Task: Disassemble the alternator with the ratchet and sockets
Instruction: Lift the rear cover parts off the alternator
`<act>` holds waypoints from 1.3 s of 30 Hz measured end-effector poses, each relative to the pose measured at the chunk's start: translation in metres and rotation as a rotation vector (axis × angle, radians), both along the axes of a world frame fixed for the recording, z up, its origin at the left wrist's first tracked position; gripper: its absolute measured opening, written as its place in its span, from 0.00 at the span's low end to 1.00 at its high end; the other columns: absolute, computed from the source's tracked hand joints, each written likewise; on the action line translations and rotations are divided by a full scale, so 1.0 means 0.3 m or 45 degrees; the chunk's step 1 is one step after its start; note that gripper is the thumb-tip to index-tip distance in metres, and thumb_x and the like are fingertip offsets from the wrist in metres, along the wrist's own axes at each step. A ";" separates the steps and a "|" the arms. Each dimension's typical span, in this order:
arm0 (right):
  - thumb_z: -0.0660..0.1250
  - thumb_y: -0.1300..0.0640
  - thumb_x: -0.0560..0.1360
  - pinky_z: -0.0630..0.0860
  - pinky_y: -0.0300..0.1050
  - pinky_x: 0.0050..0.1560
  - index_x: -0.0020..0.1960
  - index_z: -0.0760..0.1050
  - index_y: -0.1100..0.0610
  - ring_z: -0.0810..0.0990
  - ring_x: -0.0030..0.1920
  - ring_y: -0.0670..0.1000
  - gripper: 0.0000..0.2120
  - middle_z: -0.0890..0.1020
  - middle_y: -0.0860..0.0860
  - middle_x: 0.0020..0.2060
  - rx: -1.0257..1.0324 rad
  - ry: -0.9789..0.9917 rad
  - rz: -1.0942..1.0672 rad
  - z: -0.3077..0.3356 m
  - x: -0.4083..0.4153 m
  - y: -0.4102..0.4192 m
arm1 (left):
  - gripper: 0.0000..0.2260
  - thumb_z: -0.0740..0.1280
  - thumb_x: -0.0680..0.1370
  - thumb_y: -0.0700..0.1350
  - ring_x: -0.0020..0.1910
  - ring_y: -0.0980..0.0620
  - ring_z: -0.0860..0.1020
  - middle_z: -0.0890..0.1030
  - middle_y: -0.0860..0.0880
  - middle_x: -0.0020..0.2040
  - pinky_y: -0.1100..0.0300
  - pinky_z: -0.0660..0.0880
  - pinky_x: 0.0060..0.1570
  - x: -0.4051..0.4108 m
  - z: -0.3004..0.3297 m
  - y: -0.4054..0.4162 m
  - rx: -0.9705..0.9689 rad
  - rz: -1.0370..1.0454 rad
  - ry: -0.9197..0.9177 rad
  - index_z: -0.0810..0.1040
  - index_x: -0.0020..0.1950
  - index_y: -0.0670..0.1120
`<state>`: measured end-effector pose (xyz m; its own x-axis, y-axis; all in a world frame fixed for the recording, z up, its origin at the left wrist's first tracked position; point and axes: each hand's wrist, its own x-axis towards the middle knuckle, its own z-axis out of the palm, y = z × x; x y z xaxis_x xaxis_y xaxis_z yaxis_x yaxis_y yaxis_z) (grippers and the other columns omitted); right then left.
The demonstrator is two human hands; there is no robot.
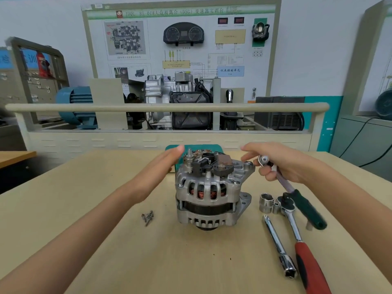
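The silver alternator (209, 194) stands upright in the middle of the table, its rear side with black plastic parts facing up. My left hand (161, 166) hovers blurred just left of its top, fingers straight, holding nothing. My right hand (282, 162) grips a green-handled ratchet (297, 194) near its head, which sits just right of the alternator's top edge. A red-handled ratchet (301, 240) lies on the table at the right, with a large socket (266, 202) beside its head.
A chrome extension bar (277, 245) lies left of the red ratchet. Several loose screws (147, 217) lie left of the alternator. A green tray (214, 148) sits behind it. A training bench with a rail and gearbox stands beyond the table.
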<state>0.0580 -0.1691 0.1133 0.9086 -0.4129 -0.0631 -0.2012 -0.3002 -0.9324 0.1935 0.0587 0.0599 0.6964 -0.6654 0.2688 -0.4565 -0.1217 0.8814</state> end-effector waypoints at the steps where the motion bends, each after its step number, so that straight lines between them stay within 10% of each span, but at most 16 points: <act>1: 0.66 0.45 0.74 0.58 0.34 0.18 0.48 0.76 0.64 0.62 0.19 0.43 0.20 0.69 0.51 0.29 -0.142 0.026 0.021 0.004 -0.001 0.006 | 0.33 0.59 0.63 0.78 0.65 0.63 0.68 0.69 0.66 0.62 0.60 0.63 0.67 -0.005 0.022 -0.013 0.063 -0.086 -0.025 0.66 0.65 0.67; 5: 0.66 0.40 0.72 0.57 0.33 0.20 0.37 0.72 0.57 0.61 0.17 0.44 0.20 0.69 0.45 0.17 -0.441 0.104 0.107 0.015 -0.003 0.040 | 0.48 0.71 0.57 0.68 0.61 0.62 0.69 0.66 0.61 0.64 0.70 0.68 0.53 -0.006 0.082 -0.046 0.324 -0.209 -0.097 0.56 0.74 0.62; 16: 0.64 0.35 0.70 0.60 0.32 0.20 0.46 0.79 0.60 0.64 0.20 0.47 0.27 0.67 0.48 0.20 -0.777 0.112 0.100 0.028 0.014 0.112 | 0.42 0.77 0.58 0.56 0.67 0.53 0.71 0.72 0.51 0.67 0.54 0.69 0.67 -0.001 0.087 -0.052 0.165 -0.058 -0.198 0.67 0.70 0.57; 21: 0.70 0.43 0.71 0.58 0.32 0.18 0.47 0.75 0.58 0.61 0.15 0.45 0.17 0.66 0.47 0.19 -0.689 0.101 0.069 0.035 0.059 0.124 | 0.35 0.77 0.63 0.52 0.57 0.75 0.70 0.71 0.65 0.61 0.78 0.69 0.53 0.025 0.102 -0.022 0.280 -0.230 -0.254 0.65 0.65 0.64; 25: 0.69 0.48 0.73 0.58 0.33 0.19 0.49 0.74 0.59 0.61 0.18 0.46 0.15 0.67 0.51 0.26 -0.610 0.200 0.111 0.051 0.093 0.115 | 0.39 0.78 0.57 0.56 0.60 0.62 0.74 0.75 0.58 0.60 0.61 0.72 0.63 0.038 0.128 0.002 0.310 -0.162 -0.243 0.68 0.67 0.61; 32: 0.66 0.49 0.75 0.60 0.32 0.19 0.52 0.76 0.60 0.63 0.18 0.45 0.14 0.67 0.50 0.24 -0.590 0.196 0.132 0.039 0.124 0.111 | 0.49 0.70 0.59 0.70 0.61 0.61 0.66 0.64 0.60 0.60 0.72 0.64 0.52 0.000 0.127 -0.020 0.642 -0.077 -0.511 0.56 0.75 0.58; 39: 0.68 0.46 0.73 0.62 0.35 0.20 0.53 0.78 0.59 0.65 0.24 0.47 0.17 0.70 0.52 0.29 -0.566 0.184 0.160 0.040 0.125 0.094 | 0.51 0.70 0.58 0.70 0.65 0.61 0.66 0.63 0.58 0.70 0.65 0.64 0.62 -0.010 0.132 -0.039 0.665 -0.084 -0.378 0.54 0.76 0.55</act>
<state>0.0956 -0.1410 0.1253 0.9482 -0.3158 -0.0347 -0.2556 -0.6937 -0.6734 0.1905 0.0470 0.0997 0.5945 -0.8010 0.0713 -0.6951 -0.4673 0.5463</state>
